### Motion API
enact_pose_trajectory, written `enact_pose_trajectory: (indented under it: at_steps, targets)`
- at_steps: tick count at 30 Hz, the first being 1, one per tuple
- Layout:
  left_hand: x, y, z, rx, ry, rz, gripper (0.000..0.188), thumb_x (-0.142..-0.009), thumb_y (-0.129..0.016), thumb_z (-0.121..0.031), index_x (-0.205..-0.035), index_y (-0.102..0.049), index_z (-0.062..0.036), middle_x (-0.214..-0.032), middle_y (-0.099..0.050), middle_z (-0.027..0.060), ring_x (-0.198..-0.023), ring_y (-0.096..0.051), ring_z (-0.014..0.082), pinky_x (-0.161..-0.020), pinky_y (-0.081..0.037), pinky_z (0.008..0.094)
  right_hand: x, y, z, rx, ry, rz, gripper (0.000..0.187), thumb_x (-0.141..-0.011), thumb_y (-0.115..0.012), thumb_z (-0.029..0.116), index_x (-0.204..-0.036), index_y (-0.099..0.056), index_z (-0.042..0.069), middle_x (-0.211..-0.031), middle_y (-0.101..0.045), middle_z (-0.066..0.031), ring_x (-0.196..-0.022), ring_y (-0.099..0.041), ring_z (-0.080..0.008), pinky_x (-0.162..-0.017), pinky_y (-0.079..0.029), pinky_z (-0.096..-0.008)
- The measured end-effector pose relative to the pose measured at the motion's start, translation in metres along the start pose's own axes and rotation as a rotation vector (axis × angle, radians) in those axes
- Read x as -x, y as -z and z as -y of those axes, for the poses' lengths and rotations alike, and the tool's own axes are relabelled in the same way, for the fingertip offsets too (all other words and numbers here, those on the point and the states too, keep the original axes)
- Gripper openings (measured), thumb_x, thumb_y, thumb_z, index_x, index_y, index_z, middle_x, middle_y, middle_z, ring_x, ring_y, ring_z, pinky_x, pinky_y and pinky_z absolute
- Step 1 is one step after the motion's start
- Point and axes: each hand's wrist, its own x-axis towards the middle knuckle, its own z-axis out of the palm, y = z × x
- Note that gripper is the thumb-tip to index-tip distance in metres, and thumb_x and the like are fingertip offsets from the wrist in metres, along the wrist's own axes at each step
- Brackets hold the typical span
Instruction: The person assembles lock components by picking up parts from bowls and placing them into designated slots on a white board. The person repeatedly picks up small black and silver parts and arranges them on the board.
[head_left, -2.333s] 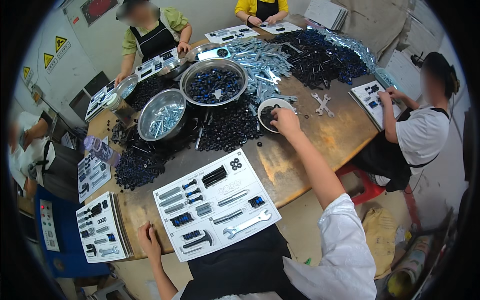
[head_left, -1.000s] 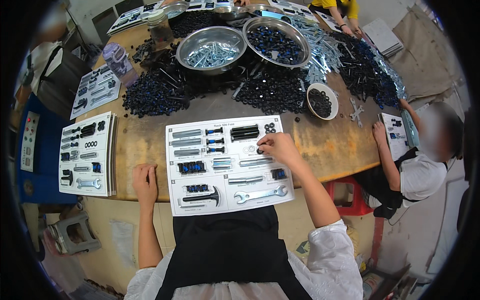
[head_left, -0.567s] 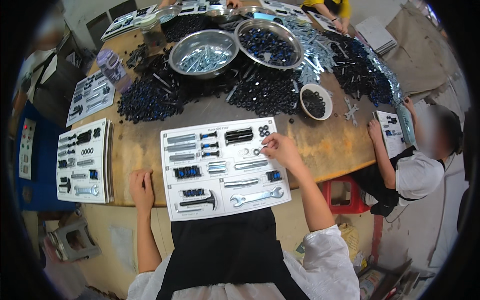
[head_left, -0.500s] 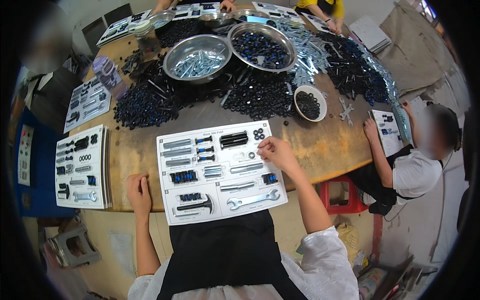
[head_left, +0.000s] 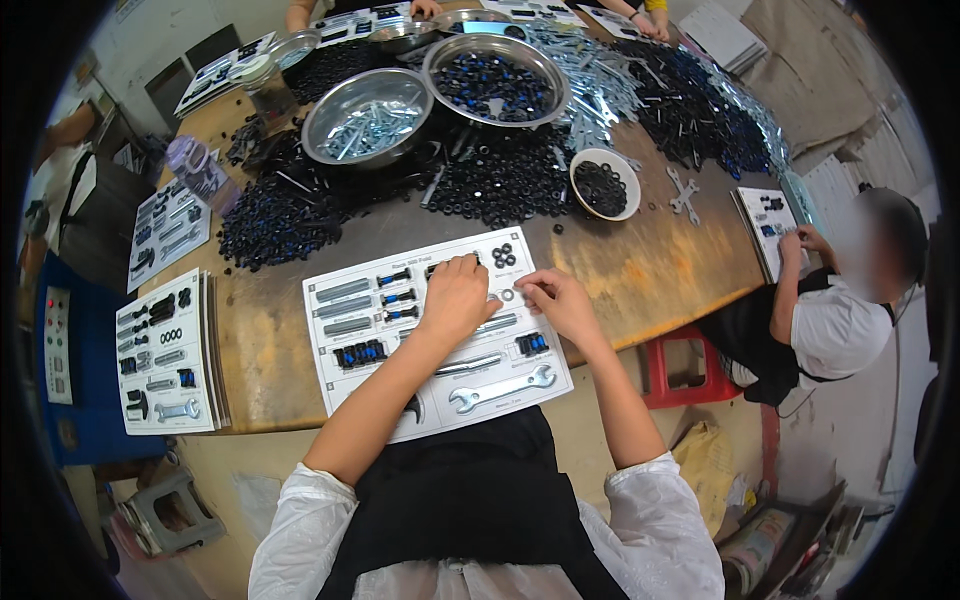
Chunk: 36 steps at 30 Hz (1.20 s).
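A white card (head_left: 338, 388) with rows of hardware lies tilted at the table edge in front of me. Across its upper middle rests my left hand (head_left: 458, 296), fingers extended over a group of black rods and mostly hiding them. Close by on the right, my right hand (head_left: 562, 304) is closed in a pinch; whatever its fingertips hold is too small to make out. A ring-shaped washer (head_left: 507, 295) shows between the hands. Black nuts (head_left: 504, 255) sit at the top right of the card, blue-banded bolts (head_left: 398, 298) left of my hand, and an open-ended wrench (head_left: 503, 389) along the bottom.
Beyond the card lie heaps of black nuts (head_left: 490, 185) and blue-tipped bolts (head_left: 270, 225). Steel bowls (head_left: 412, 140) and a white bowl (head_left: 628, 208) of black rings stand among them. A stack of cards (head_left: 212, 345) is at left. Co-workers sit at right and across.
My left hand has moved from the table left of the card onto its upper middle. My right hand stays beside the washers, still pinched. The view has shifted slightly.
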Motion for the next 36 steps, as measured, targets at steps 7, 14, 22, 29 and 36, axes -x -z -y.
enact_pose_trajectory:
  at_steps: [7,14,22,29,36]
  targets:
    - [0.000,-0.005,-0.003,0.004,-0.024,0.027,0.021,-0.073,-0.079,-0.028,-0.083,-0.072,-0.0109,-0.089,-0.062,0.0052,-0.090,-0.062,0.0226,-0.082,-0.045,0.0367,0.009,0.005,-0.013,-0.036,-0.049,-0.027,0.015,-0.095,-0.062,0.006,-0.104,-0.073,0.004,-0.088,-0.066,-0.0029,-0.077,-0.063,-0.0080,-0.069,-0.052,-0.0227]
    - [0.009,0.005,0.008,0.194,0.004,-0.002,0.006,-0.081,-0.072,-0.016,-0.085,-0.075,-0.0124,-0.080,-0.062,0.0029,-0.085,-0.061,0.0227,-0.078,-0.043,0.0358,0.009,0.000,-0.004,0.242,0.178,-0.042,0.014,-0.088,-0.071,0.011,-0.100,-0.077,0.012,-0.084,-0.062,-0.0044,-0.076,-0.062,-0.0136,-0.068,-0.049,-0.0271]
    - [0.026,0.017,0.012,0.079,-0.144,-0.034,0.014,-0.080,-0.072,-0.015,-0.093,-0.078,-0.0163,-0.088,-0.059,0.0011,-0.086,-0.056,0.0199,-0.079,-0.039,0.0348,0.012,0.002,-0.002,0.287,0.230,-0.069,0.015,-0.085,-0.072,0.012,-0.098,-0.079,0.016,-0.081,-0.061,-0.0069,-0.071,-0.060,-0.0206,-0.066,-0.049,-0.0316]
    - [0.023,0.015,0.008,0.102,-0.194,-0.060,0.019,-0.079,-0.072,-0.015,-0.097,-0.078,-0.0179,-0.089,-0.057,0.0005,-0.086,-0.054,0.0199,-0.077,-0.038,0.0346,0.011,-0.007,-0.011,0.283,0.239,-0.077,0.016,-0.084,-0.072,0.011,-0.098,-0.079,0.018,-0.082,-0.061,-0.0053,-0.073,-0.060,-0.0191,-0.066,-0.048,-0.0309]
    - [0.025,0.015,0.012,0.064,-0.201,-0.037,0.019,-0.078,-0.073,-0.015,-0.095,-0.078,-0.0183,-0.087,-0.057,0.0008,-0.085,-0.053,0.0202,-0.077,-0.039,0.0350,0.009,-0.005,0.003,0.355,0.237,-0.028,0.017,-0.084,-0.071,0.015,-0.097,-0.080,0.022,-0.088,-0.067,-0.0044,-0.083,-0.065,-0.0240,-0.072,-0.052,-0.0338]
